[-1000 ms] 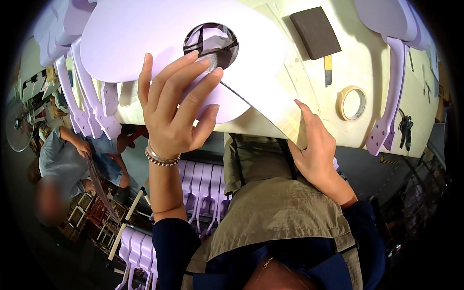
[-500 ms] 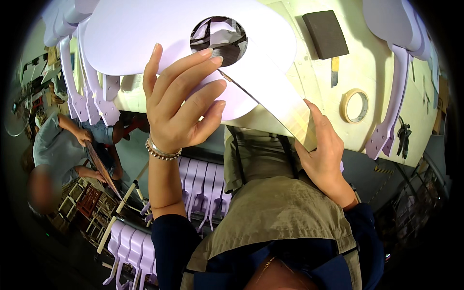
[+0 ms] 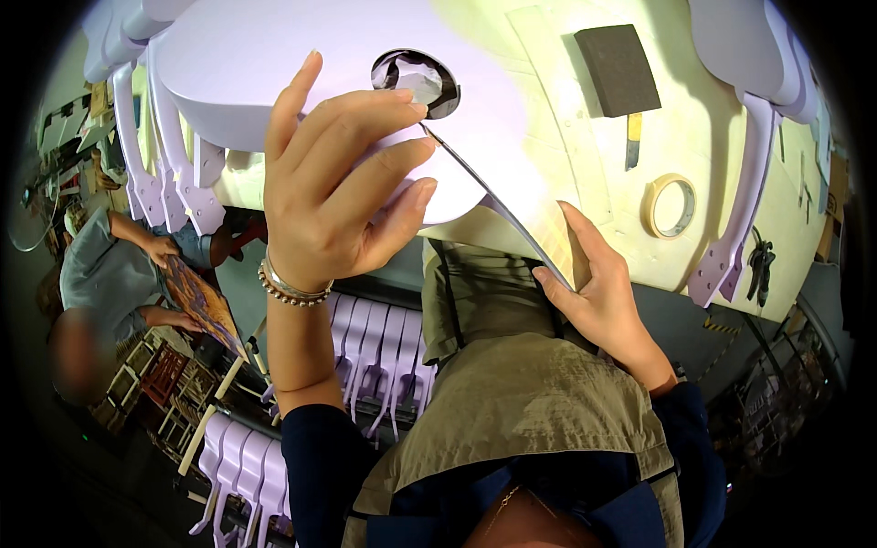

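Supporting the lavender guitar body (image 3: 283, 36) at upper center, the work surface appears to carry most of its weight; its neck (image 3: 548, 233), a flat glossy strip seen nearly edge-on, runs diagonally from the soundhole (image 3: 447, 99) toward lower right. The right hand (image 3: 598, 288) is closed on the lower end of the neck, thumb on the near edge and fingers on the far side; this grip probably steadies the angle of the assembly. The left hand (image 3: 343, 192) is spread, thumb and index finger apart, with 2 fingertips beside the lower rim of the soundhole. This posture suits light touch rather than load bearing. Contact with the rim cannot be confirmed.

A dark rectangular block (image 3: 619, 71), a yellow-handled blade (image 3: 633, 142) and a masking tape roll (image 3: 651, 208) lie at upper right, presumably kept within right-hand reach and off the guitar.

Visibility limits: the top of the frame cuts off the guitar body. Glare merges its right outline with the table (image 3: 603, 183). The left hand covers part of its lower edge. Pale and dark shapes inside the soundhole cannot be identified. Behind the right hand, any headstock is hidden. At far right, the black-handled tool (image 3: 760, 265) is too small to classify reliably.
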`<state>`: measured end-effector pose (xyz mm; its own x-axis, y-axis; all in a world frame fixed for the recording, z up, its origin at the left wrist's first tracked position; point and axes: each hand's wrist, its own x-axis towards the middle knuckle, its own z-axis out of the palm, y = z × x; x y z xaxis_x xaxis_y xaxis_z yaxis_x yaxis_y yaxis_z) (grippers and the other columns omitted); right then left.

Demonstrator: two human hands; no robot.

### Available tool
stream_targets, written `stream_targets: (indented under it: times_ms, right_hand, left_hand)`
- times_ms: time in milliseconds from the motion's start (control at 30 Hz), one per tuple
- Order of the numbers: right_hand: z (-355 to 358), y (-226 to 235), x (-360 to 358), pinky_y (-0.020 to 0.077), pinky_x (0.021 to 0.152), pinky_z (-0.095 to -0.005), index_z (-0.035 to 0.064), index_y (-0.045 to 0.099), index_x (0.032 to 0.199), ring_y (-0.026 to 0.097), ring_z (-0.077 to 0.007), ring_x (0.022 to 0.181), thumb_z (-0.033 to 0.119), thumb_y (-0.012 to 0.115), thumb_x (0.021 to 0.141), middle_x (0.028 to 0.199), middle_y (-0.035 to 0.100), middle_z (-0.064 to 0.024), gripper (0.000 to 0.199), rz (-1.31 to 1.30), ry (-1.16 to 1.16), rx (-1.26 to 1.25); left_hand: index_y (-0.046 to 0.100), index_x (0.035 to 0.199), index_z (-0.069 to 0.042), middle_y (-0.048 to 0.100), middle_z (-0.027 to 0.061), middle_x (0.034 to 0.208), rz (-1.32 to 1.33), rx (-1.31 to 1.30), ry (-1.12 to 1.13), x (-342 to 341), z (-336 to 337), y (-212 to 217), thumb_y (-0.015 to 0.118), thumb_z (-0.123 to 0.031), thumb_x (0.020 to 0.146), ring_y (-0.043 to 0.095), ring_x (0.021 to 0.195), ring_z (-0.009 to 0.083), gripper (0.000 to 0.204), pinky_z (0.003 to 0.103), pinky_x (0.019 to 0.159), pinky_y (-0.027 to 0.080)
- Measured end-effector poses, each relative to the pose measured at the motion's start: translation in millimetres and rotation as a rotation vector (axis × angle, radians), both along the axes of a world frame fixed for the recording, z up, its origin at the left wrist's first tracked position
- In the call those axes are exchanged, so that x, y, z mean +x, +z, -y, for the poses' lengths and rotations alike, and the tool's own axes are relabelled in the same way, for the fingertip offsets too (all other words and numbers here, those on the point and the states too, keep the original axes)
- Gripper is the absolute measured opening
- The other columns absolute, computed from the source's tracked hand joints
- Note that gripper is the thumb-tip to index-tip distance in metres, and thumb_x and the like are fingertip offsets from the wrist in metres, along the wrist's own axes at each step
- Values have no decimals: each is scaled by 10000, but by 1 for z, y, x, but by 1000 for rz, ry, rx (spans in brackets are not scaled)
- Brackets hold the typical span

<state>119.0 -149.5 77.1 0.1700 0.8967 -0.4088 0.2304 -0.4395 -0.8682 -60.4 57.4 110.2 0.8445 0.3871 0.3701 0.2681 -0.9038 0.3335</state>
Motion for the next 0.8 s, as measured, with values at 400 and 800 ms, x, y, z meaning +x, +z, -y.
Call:
stream_targets:
  times_ms: [400, 800]
  right_hand:
    - [-29, -57, 16, 408, 910, -264, -36, 366, 1364, 494, -125, 1054, 42, 682, 773, 1233, 510, -95, 675, -484, -27, -85]
    - [-126, -27, 49, 470, 607, -266, 36, 699, 894, 593, -158, 716, 142, 658, 819, 805, 645, -64, 136, 169, 42, 545]
  left_hand:
    - [631, 850, -58, 652, 85, 834, 137, -50, 16, 33, -28, -15, 498, -91, 802, 625, 806, 256, 145, 483, 1046, 307]
    - [521, 1053, 45, 668, 121, 863, 99, -227, 58, 55, -29, -13, 348, -106, 866, 633, 837, 199, 296, 503, 1087, 265]
